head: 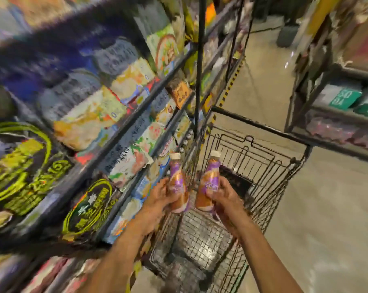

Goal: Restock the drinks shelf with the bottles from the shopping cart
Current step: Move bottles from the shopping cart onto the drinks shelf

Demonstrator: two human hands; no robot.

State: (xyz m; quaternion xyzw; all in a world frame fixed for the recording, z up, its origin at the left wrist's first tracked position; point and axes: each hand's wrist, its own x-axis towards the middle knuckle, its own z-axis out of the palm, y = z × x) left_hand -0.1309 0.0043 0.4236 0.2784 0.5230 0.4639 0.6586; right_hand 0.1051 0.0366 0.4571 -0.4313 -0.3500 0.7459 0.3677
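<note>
My left hand [157, 197] grips a purple-and-orange drink bottle [177, 180] with a cream cap, held upright. My right hand [224, 194] grips a second, matching bottle [208, 182], also upright. Both bottles are held side by side above the black wire shopping cart [252, 157], which stands right in front of me. The cart's wire floor shows below my hands; a dark item lies at its far end. To the left rises a metal shelf rack [136, 115] full of colourful packets, with small capped bottles visible low down near its upright post.
A second metal rack [330, 123] with packaged goods stands at the right. Between the racks a pale floor aisle [326, 208] runs away from me. A yellow-and-black striped strip edges the left rack. The left side of the view is blurred.
</note>
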